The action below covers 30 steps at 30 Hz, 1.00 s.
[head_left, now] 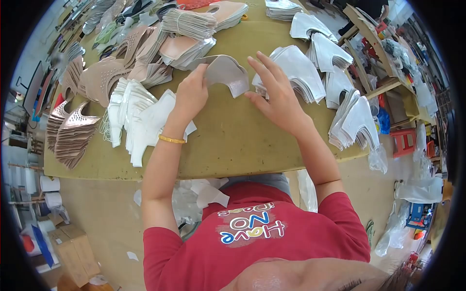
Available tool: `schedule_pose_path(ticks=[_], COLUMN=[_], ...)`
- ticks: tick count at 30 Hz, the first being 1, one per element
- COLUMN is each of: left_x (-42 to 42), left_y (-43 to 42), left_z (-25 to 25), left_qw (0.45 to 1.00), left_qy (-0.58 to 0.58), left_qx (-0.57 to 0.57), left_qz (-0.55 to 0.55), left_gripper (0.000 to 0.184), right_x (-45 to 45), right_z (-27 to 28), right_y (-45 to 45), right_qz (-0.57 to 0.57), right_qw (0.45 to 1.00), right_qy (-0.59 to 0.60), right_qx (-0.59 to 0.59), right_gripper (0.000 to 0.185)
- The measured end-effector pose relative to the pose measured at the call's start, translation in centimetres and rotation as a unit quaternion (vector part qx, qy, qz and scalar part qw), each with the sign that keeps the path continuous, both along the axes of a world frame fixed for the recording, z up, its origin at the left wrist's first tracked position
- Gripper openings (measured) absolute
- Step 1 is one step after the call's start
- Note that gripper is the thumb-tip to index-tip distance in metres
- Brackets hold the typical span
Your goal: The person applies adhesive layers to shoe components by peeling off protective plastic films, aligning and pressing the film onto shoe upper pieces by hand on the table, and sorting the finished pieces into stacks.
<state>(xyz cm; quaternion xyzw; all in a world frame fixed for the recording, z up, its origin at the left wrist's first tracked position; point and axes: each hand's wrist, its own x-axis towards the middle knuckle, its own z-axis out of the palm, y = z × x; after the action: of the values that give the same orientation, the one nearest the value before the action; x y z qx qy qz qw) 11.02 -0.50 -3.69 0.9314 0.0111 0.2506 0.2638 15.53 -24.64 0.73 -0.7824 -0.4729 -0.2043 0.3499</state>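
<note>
My left hand (192, 93), with a yellow band on its wrist, pinches one end of a curved, pale shoe-upper piece (225, 72) above the table. The piece bends into an arch, its far tip pointing down to the right. Just right of that tip is my right hand (278, 99), fingers spread and holding nothing. Behind it lies a stack of white curved pieces (297, 70). Below and left of my left hand, white cut pieces (141, 116) lie fanned out on the table.
The table (228, 140) has a yellow-green cover. Stacks of beige pieces (104, 77) and brown pieces (73, 136) lie left, a tied bundle (188, 23) at the back. More white stacks (357, 119) line the right edge. A red stool (404, 142) stands beyond it.
</note>
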Motion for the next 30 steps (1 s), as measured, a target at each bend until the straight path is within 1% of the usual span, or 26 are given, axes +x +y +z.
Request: schedule_pose_path(ticks=[2, 5, 8, 11, 14, 15, 17, 18, 20, 21, 22, 23, 24, 25, 27, 30], left_x=[-0.6, -0.7, -0.8, -2.0, -5.1, -6.4, -8.4, -8.6, -8.1, -7.9, -8.0, -7.7, -7.3, -7.3, -7.5, -7.5], left_y=[-0.3, 0.0, -0.1, -1.3, -2.8, -2.8, -2.9, -1.3, 2.7, 5.0, 6.8, 8.0, 8.4, 7.6, 5.1, 5.8], left_z=[0.2, -0.3, 0.0, 1.2, 2.6, 3.0, 3.5, 3.7, 1.8, 0.3, -0.7, -1.8, -2.4, -2.2, -0.7, -2.1], left_qw=[1.0, 0.998, 0.996, 0.995, 0.994, 0.983, 0.931, 0.94, 0.979, 0.99, 0.984, 0.976, 0.973, 0.974, 0.959, 0.95], left_qy=[-0.012, -0.033, -0.028, -0.043, 0.004, 0.024, 0.066, 0.086, 0.03, -0.008, 0.014, 0.056, 0.08, 0.042, 0.03, 0.117], left_qx=[-0.015, -0.012, 0.014, 0.036, -0.062, -0.152, -0.331, -0.32, -0.189, 0.003, 0.088, 0.101, 0.096, 0.102, 0.139, 0.151], left_qz=[-0.023, -0.061, -0.081, -0.08, -0.085, -0.102, -0.142, -0.084, 0.074, 0.141, 0.157, 0.186, 0.196, 0.197, 0.244, 0.249], left_gripper=[0.03, 0.032, 0.031, 0.029, 0.031, 0.032, 0.034, 0.037, 0.037, 0.034, 0.036, 0.04, 0.044, 0.044, 0.046, 0.046], right_x=[0.0, 0.7, 1.6, 1.9, 1.1, 0.7, -0.1, 0.1, -0.3, -0.1, 0.0, -0.1, -0.9, -1.9, -1.9, -2.4], right_z=[-0.1, -1.1, -2.2, -1.7, 0.3, 0.5, 0.4, 0.0, -1.6, -2.6, -7.2, -8.9, -8.6, -7.3, -9.0, -8.4], right_y=[0.1, 0.9, 2.4, 3.2, 2.6, 2.4, 1.5, 0.9, 0.6, 0.2, 0.4, 0.5, 0.5, 0.8, 1.3, 0.6], right_qz=[0.002, 0.013, 0.043, 0.025, 0.101, 0.113, 0.124, 0.13, 0.128, 0.112, 0.088, 0.107, 0.086, 0.014, 0.003, -0.006], right_qw=[1.0, 1.0, 0.998, 0.999, 0.984, 0.97, 0.928, 0.889, 0.908, 0.92, 0.934, 0.956, 0.937, 0.938, 0.959, 0.981], right_qy=[0.017, 0.012, 0.041, 0.008, 0.147, 0.213, 0.348, 0.437, 0.398, 0.37, 0.344, 0.272, 0.331, 0.311, 0.258, 0.155], right_qx=[0.005, -0.014, -0.012, -0.043, -0.03, -0.001, 0.054, 0.042, -0.031, -0.062, -0.042, -0.034, -0.073, -0.153, -0.119, -0.12], right_gripper=[0.069, 0.065, 0.057, 0.05, 0.044, 0.042, 0.038, 0.039, 0.039, 0.039, 0.04, 0.041, 0.043, 0.045, 0.039, 0.043])
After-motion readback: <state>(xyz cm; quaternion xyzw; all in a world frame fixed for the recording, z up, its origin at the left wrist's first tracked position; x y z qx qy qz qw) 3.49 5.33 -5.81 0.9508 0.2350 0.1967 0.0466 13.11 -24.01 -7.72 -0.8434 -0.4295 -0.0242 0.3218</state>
